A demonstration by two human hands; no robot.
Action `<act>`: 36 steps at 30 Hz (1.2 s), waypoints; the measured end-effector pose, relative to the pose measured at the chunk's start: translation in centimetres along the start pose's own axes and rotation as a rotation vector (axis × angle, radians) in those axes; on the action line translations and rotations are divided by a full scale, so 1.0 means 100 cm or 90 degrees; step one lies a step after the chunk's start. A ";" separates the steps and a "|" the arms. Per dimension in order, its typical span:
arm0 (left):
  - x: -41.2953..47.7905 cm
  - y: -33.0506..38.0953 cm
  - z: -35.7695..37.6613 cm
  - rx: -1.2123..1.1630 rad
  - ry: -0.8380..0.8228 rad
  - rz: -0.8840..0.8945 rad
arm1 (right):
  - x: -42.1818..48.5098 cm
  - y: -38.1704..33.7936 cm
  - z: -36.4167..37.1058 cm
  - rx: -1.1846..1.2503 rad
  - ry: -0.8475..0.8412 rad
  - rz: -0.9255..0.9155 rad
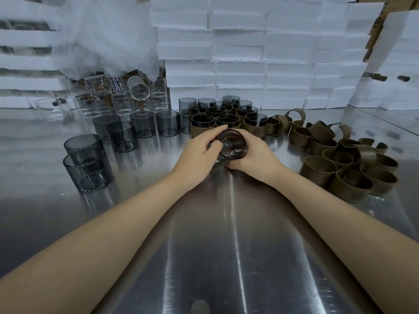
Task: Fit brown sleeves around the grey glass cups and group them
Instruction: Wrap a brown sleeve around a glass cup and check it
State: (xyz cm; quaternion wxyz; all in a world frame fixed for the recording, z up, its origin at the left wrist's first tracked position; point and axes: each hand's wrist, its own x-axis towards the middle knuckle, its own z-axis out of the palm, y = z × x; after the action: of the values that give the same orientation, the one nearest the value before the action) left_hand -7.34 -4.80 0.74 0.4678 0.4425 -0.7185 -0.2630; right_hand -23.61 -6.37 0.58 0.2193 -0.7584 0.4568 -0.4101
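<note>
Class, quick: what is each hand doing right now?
Left hand: closed around the grey glass cup.
Right hand: closed on the same cup, from the other side.

No readable text.
Faint printed graduations seen on clear glass beakers (114, 86) at back, too blurred to read.

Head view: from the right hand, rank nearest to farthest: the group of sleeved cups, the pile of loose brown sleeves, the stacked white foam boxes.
From the right hand:
1. Group of sleeved cups, just beyond the fingers.
2. Pile of loose brown sleeves, out to the right.
3. Stacked white foam boxes, at the table's far edge.
</note>
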 end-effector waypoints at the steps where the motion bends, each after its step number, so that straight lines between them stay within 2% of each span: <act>1: 0.000 0.000 0.000 0.001 -0.010 -0.006 | 0.000 0.000 0.000 0.006 0.001 0.003; 7: -0.001 -0.002 0.001 0.037 -0.058 0.006 | 0.002 0.000 -0.001 0.032 0.002 0.027; 12: -0.001 -0.002 0.003 0.038 -0.055 0.001 | 0.000 -0.002 -0.001 0.036 0.005 0.014; 18: -0.001 -0.007 0.001 0.010 -0.056 0.028 | -0.003 -0.008 0.001 0.014 -0.012 -0.092; 21: 0.000 -0.008 0.001 -0.007 -0.055 0.008 | 0.000 -0.007 0.000 0.007 -0.049 -0.094; 23: 0.002 -0.008 0.000 -0.050 -0.062 -0.017 | 0.000 -0.006 -0.001 0.042 -0.049 -0.056; 26: 0.003 -0.006 -0.002 -0.078 -0.070 -0.021 | -0.002 -0.008 0.000 0.241 -0.061 0.070; 30: 0.001 -0.004 -0.002 -0.053 -0.094 0.003 | 0.001 -0.012 -0.004 0.484 -0.144 0.208; 36: 0.000 -0.004 -0.001 -0.008 -0.076 0.065 | 0.002 -0.015 -0.008 0.614 -0.227 0.319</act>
State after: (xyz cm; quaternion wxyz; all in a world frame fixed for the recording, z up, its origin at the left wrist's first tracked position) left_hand -7.12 -4.94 0.47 0.4395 0.3861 -0.7651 -0.2691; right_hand -23.46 -5.75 2.16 0.7049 -0.4984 0.3399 -0.3731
